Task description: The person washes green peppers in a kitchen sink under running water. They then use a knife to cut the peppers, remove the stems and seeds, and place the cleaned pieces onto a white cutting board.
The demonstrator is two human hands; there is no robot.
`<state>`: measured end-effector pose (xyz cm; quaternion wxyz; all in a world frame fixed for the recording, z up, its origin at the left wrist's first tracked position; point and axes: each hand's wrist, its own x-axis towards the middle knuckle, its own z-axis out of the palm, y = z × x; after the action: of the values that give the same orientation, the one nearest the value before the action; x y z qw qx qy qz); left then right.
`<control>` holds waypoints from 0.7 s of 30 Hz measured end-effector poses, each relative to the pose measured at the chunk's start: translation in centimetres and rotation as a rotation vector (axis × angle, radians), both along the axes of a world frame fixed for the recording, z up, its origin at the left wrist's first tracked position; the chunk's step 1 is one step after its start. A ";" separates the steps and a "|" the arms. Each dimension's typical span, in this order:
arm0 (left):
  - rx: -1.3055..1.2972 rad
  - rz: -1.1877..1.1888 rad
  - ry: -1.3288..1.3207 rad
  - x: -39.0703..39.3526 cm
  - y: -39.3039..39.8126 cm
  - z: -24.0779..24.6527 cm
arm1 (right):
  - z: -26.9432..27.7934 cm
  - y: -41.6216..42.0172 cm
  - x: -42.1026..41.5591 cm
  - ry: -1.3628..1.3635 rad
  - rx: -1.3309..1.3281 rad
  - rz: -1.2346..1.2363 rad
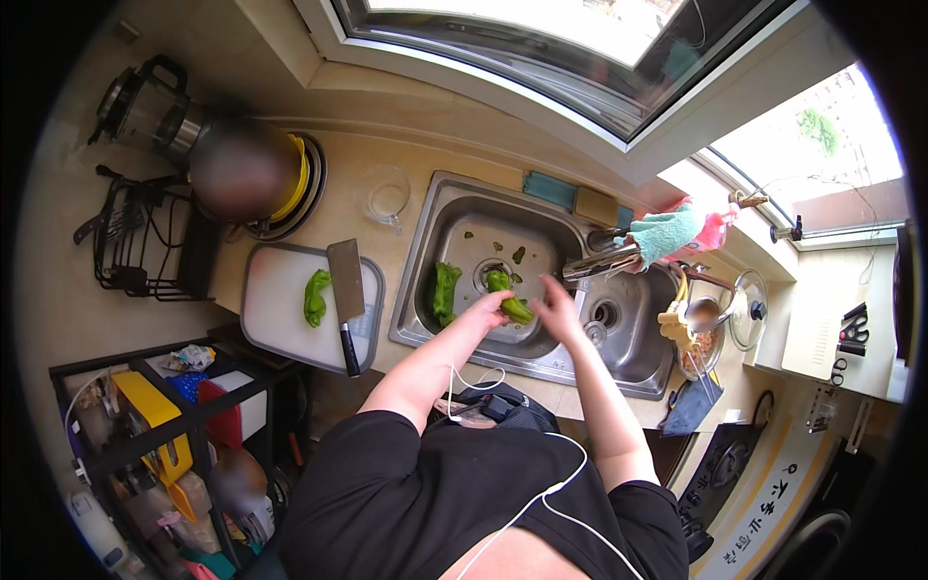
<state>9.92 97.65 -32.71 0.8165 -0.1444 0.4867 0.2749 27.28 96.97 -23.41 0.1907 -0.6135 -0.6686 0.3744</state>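
My left hand (495, 307) holds a green pepper (516, 310) over the larger basin of the stainless steel sink (428, 217). Close to the pepper's right end is my right hand (556, 308), blurred, with its fingers apart and nothing seen in them. Another green pepper (446, 291) lies along the basin's left wall. Small green scraps (518, 254) are scattered on the basin floor near the drain. On the white cutting board (279, 290) to the left lie a third green pepper (316, 298) and a cleaver (348, 290), its black handle towards me.
The faucet (602, 262), draped with a teal cloth (663, 230), reaches over the sink divider. A glass bowl (387, 194) stands behind the board. Stacked trays (312, 188) and a black wire rack (145, 239) are at the left. A glass lid (749, 310) leans at the right.
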 end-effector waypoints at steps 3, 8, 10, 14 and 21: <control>0.157 -0.075 -0.048 0.1 -0.9 -2.7 | 0.1 -2.4 -4.6 -0.325 0.021 0.331; 0.109 -0.272 -0.089 -1.3 -0.7 1.9 | -1.3 -1.1 -3.6 -0.358 -0.185 0.136; 0.056 -0.128 0.070 -2.3 -0.5 0.9 | -0.7 0.3 -2.6 -0.278 -0.031 0.039; 0.081 0.068 0.099 -4.0 -1.1 -1.2 | 0.6 2.3 -2.6 -0.145 0.019 -0.241; 0.091 -0.072 0.020 -1.0 -1.1 3.3 | -5.7 -2.8 -3.6 -0.206 -0.191 0.070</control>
<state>8.90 96.51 -29.39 0.8266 -0.0869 0.4868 0.2687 23.69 94.22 -29.13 0.0490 -0.6404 -0.6669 0.3778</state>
